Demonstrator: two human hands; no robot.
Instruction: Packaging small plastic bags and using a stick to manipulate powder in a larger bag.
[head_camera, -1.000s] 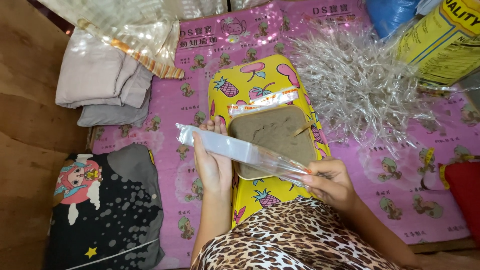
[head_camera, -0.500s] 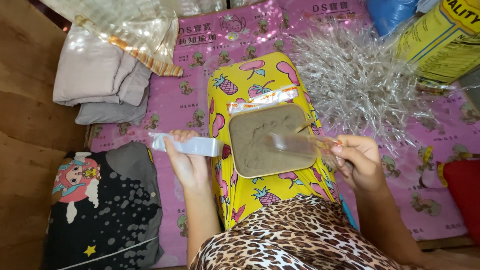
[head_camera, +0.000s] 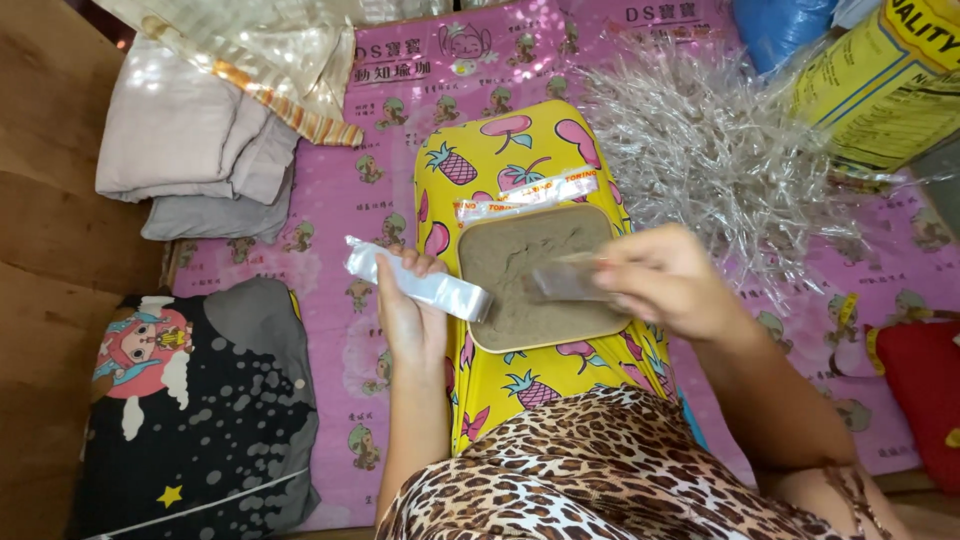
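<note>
Head view: the left hand (head_camera: 410, 320) has its fingers curled and clamped around a stack of small clear plastic sleeves (head_camera: 420, 286). The stack sits near the centre of the view, just at 9 o'clock of the tray of brown powder (head_camera: 520, 300). Its long axis runs from 10 o'clock to 4 o'clock, the lower end pointing at the tray.

It looks light, thin, floppy and slippery, so a grip across the middle, as here, seems the surest hold.

The right hand (head_camera: 665, 280) is over the tray's 3 o'clock edge, fingers pinched together on one clear sleeve (head_camera: 565, 282) that lies roughly level, its free end pointing to 9 o'clock into the powder.

At 1 o'clock lies a heap of clear sleeves (head_camera: 720, 150).
</note>
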